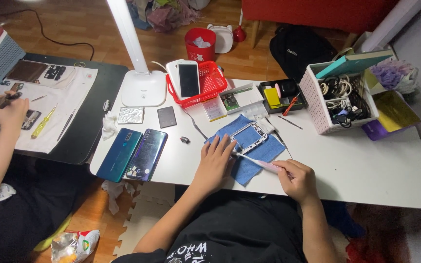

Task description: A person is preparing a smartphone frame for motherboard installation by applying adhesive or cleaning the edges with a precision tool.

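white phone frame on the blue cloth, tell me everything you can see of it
The white rectangular phone frame is an open shell with rounded corners, plastic by its look, and the blue cloth shows through its middle. It lies flat and slightly askew on the white table. The left hand presses the cloth beside it, and the right hand holds a pale pink toothbrush whose head meets the frame's lower edge.

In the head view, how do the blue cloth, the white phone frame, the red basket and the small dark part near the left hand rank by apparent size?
1. Red basket and blue cloth: look alike, and the basket lies farther off, so unranked.
2. White phone frame.
3. Small dark part.
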